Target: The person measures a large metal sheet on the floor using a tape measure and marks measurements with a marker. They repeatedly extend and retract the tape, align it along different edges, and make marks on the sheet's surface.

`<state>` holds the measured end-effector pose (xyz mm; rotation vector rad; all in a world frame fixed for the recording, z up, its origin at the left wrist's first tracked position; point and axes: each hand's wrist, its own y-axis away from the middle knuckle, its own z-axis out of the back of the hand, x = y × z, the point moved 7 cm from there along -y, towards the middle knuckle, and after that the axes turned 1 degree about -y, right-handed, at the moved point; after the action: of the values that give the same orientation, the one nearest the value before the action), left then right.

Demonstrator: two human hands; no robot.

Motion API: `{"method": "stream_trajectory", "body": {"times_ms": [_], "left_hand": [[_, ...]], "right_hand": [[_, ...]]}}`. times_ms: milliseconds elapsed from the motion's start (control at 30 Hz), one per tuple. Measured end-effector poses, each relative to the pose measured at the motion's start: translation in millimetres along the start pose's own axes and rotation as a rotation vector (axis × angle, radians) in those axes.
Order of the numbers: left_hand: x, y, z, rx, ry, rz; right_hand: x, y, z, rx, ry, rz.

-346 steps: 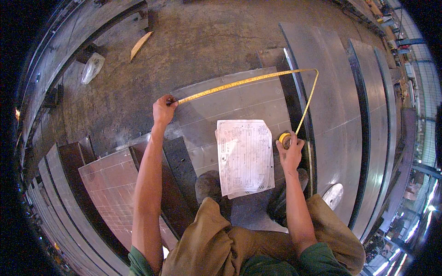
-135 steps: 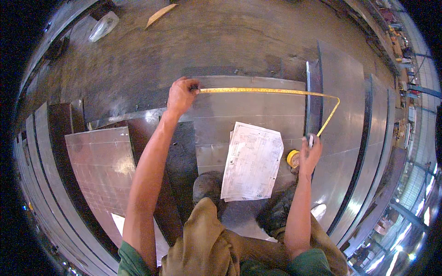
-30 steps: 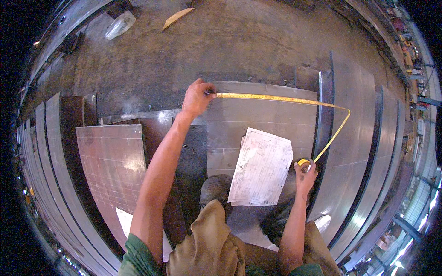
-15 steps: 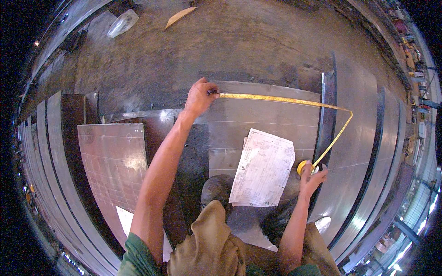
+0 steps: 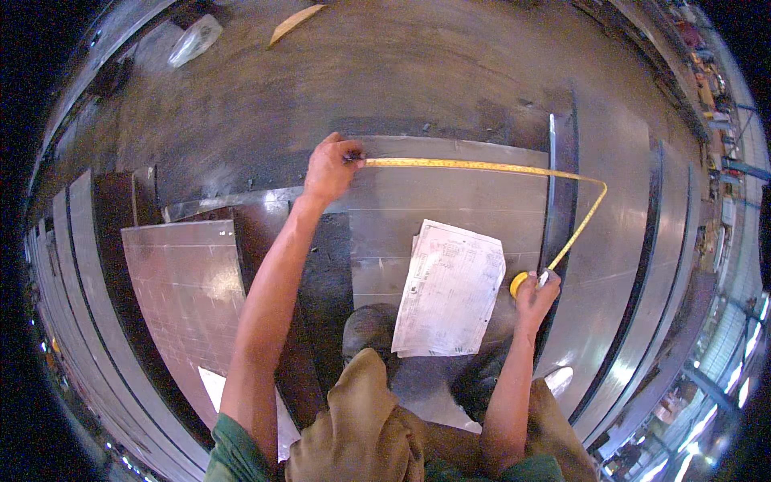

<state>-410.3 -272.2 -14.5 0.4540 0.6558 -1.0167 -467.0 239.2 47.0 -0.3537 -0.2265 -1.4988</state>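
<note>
A tape measure [image 5: 520, 283] with a yellow case sits in my right hand [image 5: 536, 304], whose fingers are closed round it. Its yellow blade [image 5: 458, 165] runs from my left hand [image 5: 328, 169] across a grey steel plate [image 5: 450, 204], then bends sharply back toward the case beyond an upright steel edge. Pinched at the plate's far left corner, my left hand grips the blade's end; something small and dark shows between those fingers, too hidden to name. Between my arms, printed drawing sheets [image 5: 450, 289] lie on the plate.
Long steel beams [image 5: 618, 265] stand on the right, with more [image 5: 88, 265] at the left. A reddish plate with scribed lines [image 5: 181, 281] lies left of my left arm. On the dark floor beyond are a clear plastic piece [image 5: 195, 40] and a wooden strip [image 5: 295, 22].
The whole view has shifted slightly, so most things sit further left. My right hand's fingers have closed more tightly round the tape case. The left hand still grips the blade's end.
</note>
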Motion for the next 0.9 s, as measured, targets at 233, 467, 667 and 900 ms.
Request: {"method": "stream_trajectory", "body": {"times_ms": [233,467,667,900], "left_hand": [[-13,6,9,-0.089,-0.04,-0.014],[-11,2,4,-0.035,-0.084,-0.021],[-10,3,5,-0.065,-0.115,-0.034],[-5,3,3,-0.05,-0.054,0.004]], "right_hand": [[-8,13,9,0.018,0.002,-0.098],[-18,25,8,0.067,-0.023,-0.176],[-14,27,6,0.104,-0.013,-0.188],[-7,27,4,0.158,0.006,-0.173]]}}
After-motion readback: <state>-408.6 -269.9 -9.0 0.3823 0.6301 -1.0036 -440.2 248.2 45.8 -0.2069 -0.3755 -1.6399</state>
